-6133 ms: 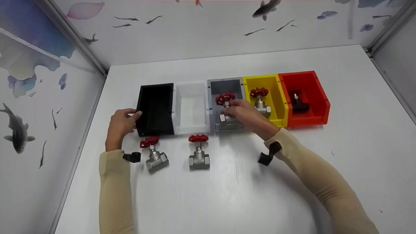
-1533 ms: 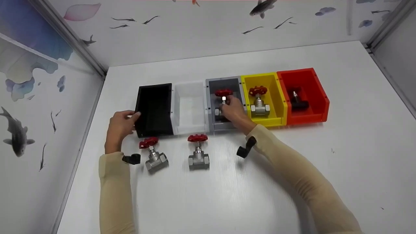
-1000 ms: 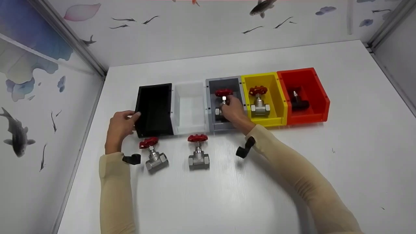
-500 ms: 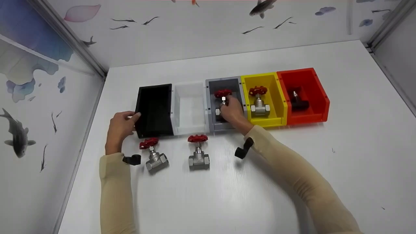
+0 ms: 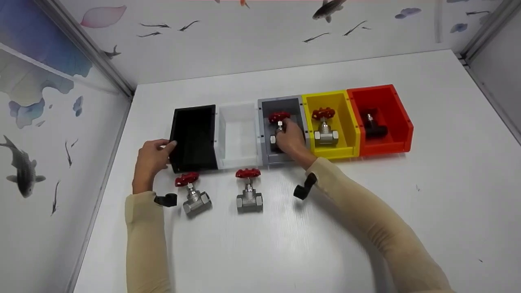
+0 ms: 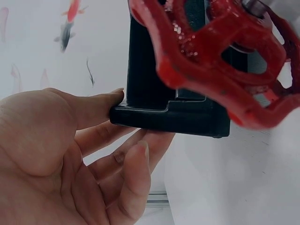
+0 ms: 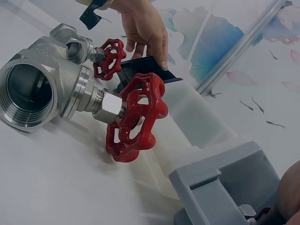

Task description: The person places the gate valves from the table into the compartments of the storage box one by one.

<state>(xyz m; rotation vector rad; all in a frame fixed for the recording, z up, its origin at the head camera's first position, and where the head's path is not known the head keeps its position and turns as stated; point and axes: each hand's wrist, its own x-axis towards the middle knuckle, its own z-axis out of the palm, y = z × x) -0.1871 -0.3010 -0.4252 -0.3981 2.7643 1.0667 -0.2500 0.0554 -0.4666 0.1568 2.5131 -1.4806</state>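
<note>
Pinching the black bin (image 5: 193, 140) by its left wall, my left hand (image 5: 150, 158) is clamped on it; just in front, a skewed valve (image 5: 196, 200) lies on the table (image 5: 285, 252). Next comes the white bin (image 5: 240, 142), a loose valve (image 5: 249, 199) before it. Inside the grey bin (image 5: 263, 136), my right hand (image 5: 292, 139) grips a red-wheeled valve (image 5: 279, 117). The yellow bin (image 5: 349, 142) holds a similar valve (image 5: 325, 135), the red bin (image 5: 398, 134) a black-bodied fitting (image 5: 375, 130).

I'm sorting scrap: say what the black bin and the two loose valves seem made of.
Black bin: probably plastic, smooth satin, with molded-looking edges.
Valve bodies: silvery metal, perhaps steel, shiny with cut threads.
Red wheels: glossy, likely painted metal, though the coating hides it.
</note>
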